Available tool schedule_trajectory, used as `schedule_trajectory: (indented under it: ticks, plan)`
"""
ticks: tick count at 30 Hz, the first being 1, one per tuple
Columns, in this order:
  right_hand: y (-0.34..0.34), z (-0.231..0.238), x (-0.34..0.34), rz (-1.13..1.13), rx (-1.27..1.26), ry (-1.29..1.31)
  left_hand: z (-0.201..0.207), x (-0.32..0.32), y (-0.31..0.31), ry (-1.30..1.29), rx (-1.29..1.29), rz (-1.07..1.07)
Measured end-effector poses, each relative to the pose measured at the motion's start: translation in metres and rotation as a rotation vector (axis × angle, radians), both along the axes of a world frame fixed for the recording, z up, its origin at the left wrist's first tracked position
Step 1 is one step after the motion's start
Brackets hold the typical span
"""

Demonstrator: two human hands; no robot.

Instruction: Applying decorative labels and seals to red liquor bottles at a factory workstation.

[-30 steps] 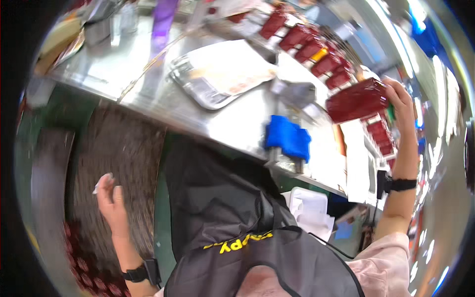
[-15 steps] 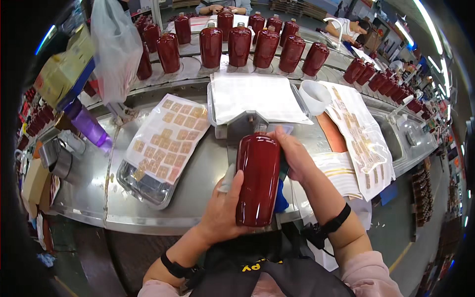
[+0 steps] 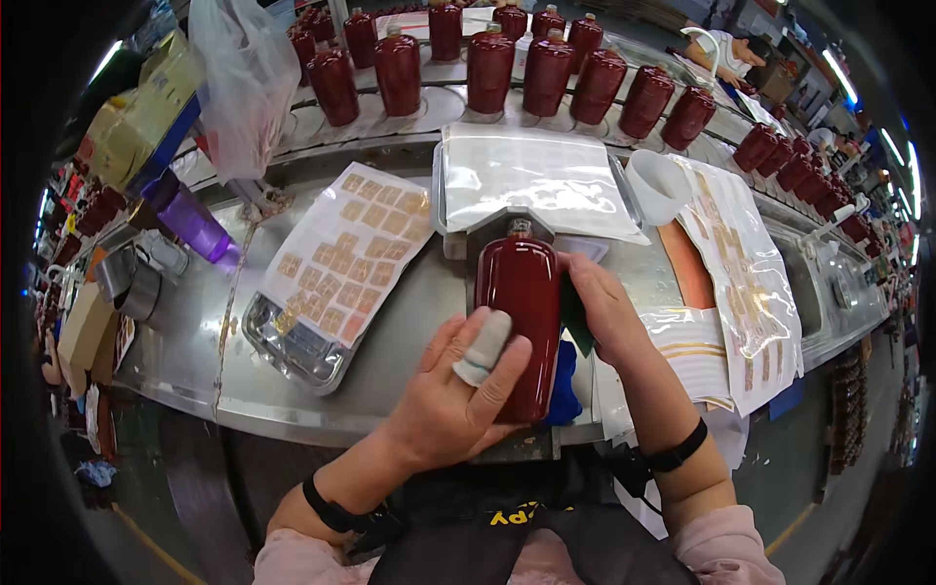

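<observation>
A glossy dark red bottle [image 3: 522, 302] lies before me, its neck end against a grey metal holder [image 3: 509, 216]. My left hand [image 3: 453, 385] grips its lower left side, the thumb on the front and the fingers curled; a pale cloth cover [image 3: 483, 348] wraps one finger. By the bottle's right shoulder, my right hand [image 3: 612, 310] is closed on a dark green flat piece [image 3: 575, 307], partly hidden behind the bottle and fingers. Some blue cloth [image 3: 565, 385] sits beside the bottle's lower right side.
Gold sticker sheets lie left [image 3: 341, 258] and right [image 3: 746, 283], the left one over a clear tray [image 3: 292, 341]. White sheets [image 3: 531, 180] and a white bowl [image 3: 658, 185] stand behind. Several red bottles [image 3: 487, 68] line the conveyor [image 3: 429, 107]. A co-worker [image 3: 726, 54] sits far right.
My left fingers have come up onto the bottle's front. My right hand has drawn back from the neck, and more of the green piece shows. The view and conveyor bottles have shifted.
</observation>
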State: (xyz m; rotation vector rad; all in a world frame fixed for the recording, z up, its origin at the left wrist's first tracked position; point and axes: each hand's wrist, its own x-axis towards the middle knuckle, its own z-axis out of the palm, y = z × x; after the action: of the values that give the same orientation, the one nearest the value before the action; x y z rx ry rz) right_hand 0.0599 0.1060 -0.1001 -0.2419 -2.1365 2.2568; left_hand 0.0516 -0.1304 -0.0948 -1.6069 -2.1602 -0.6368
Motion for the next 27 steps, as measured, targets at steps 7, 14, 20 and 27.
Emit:
schedule_trajectory:
  ticks: [7, 14, 20, 27]
  plan:
    - [0.001, -0.011, 0.046, 0.057, 0.451, 0.165, -0.035, 0.011, -0.003, -0.391, 0.093, 0.085]
    - [-0.005, -0.026, 0.061, 0.040, 0.533, 0.304, -0.053, 0.014, -0.009, -0.572, 0.162, 0.116]
    - [0.004, -0.032, 0.071, 0.110, 0.481, 0.221, -0.057, 0.020, 0.013, -0.580, 0.194, 0.052]
    - [0.024, -0.023, 0.076, 0.130, 0.470, 0.166, -0.040, 0.017, 0.028, -0.514, 0.114, 0.040]
